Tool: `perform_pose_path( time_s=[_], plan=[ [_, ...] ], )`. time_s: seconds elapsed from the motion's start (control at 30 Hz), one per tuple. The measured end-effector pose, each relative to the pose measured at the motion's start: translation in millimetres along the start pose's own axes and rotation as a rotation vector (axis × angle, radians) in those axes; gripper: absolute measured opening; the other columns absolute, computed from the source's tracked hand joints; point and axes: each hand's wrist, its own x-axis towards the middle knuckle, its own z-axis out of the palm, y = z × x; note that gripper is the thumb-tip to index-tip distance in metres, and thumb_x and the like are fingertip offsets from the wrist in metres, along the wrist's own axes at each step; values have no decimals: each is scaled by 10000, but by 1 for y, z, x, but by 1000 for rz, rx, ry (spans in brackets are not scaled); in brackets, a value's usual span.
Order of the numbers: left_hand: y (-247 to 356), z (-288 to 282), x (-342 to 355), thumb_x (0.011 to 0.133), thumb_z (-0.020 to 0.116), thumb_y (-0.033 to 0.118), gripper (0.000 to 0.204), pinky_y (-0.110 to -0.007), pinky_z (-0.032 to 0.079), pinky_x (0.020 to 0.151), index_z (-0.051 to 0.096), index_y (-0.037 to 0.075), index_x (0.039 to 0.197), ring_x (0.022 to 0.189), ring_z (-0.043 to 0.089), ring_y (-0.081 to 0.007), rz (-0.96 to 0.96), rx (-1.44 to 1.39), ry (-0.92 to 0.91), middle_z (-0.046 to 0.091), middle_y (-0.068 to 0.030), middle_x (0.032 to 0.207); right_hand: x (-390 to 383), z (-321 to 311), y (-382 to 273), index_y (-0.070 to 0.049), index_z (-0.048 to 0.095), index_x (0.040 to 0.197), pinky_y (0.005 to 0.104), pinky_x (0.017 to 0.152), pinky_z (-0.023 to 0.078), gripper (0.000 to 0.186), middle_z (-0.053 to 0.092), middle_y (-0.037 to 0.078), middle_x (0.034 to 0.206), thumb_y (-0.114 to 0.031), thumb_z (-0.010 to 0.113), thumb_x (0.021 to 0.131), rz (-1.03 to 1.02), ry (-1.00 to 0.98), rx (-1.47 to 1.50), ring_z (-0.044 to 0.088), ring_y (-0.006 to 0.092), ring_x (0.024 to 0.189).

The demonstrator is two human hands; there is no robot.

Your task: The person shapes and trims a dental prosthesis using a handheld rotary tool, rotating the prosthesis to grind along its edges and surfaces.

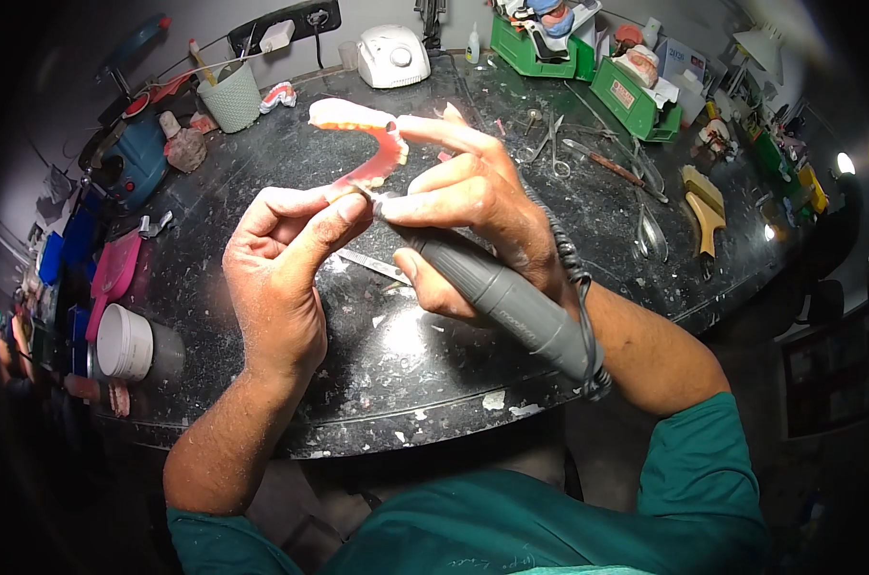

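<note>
Between the thumb and fingers of my left hand (286,254) is one end of a pink, horseshoe-shaped denture (388,158) with pale teeth, raised above the black workbench. My right hand (478,196) is wrapped round a grey rotary handpiece (497,287), held slantwise with its narrow front end toward the denture. That front end is close to my left fingertips; its bur is hidden there, so I cannot tell whether it touches the denture. A right fingertip lies against the denture's far part. From the handpiece's back end runs a coiled dark cord (567,251).
On the black workbench (434,379) lie a steel ruler (372,265), scissors (553,149), a wooden-handled knife (612,165) and a brush (708,211). Behind stand a white control box (393,56), a cup of tools (231,98) and green bins (636,101). A white tub (126,342) is left.
</note>
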Motion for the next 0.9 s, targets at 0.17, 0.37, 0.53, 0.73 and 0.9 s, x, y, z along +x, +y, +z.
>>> perform_pose_path(
  time_s=[0.17, 0.37, 0.53, 0.73, 0.9],
  plan=[
    [1, 6, -1, 917, 694, -42, 124, -340, 576, 941, 635, -30, 1026, 997, 724, -207, 42, 42, 4, 737, -186, 1060, -4, 2, 0, -47, 621, 1160, 551, 1113, 400, 497, 691, 121, 1126, -173, 887, 760, 105, 156, 80, 619, 334, 1211],
    [-6, 7, -8, 875, 721, -91, 208, -344, 513, 1015, 638, -21, 1053, 1117, 675, -219, 174, 263, -11, 703, -168, 1157, 1, 6, 2, -47, 595, 1181, 465, 1049, 501, 531, 691, 121, 1161, -43, 882, 735, -1, 114, 58, 604, 349, 1250],
    [-11, 5, -4, 851, 738, -77, 261, -380, 460, 1069, 662, -14, 1092, 1202, 631, -259, 409, 425, -141, 684, -178, 1190, 1, 10, 8, -53, 660, 1144, 436, 995, 525, 338, 708, 99, 1096, -15, 783, 831, 15, 237, 93, 664, 351, 1137],
    [-7, 0, -3, 945, 654, 1, 347, -399, 482, 1068, 522, -38, 1263, 1147, 663, -241, -69, -146, -126, 694, -198, 1163, -4, 1, -3, -38, 643, 1179, 339, 842, 583, 391, 717, 125, 1072, 47, 755, 814, 81, 162, 96, 734, 249, 938],
    [-1, 10, 1, 951, 614, 87, 612, -427, 506, 1054, 362, -19, 1499, 1185, 632, -237, -197, -178, -195, 609, -148, 1312, -4, 3, 0, -9, 619, 1141, 289, 820, 571, 369, 725, 128, 1045, 113, 732, 812, 54, 132, 114, 730, 180, 889]
  ],
)
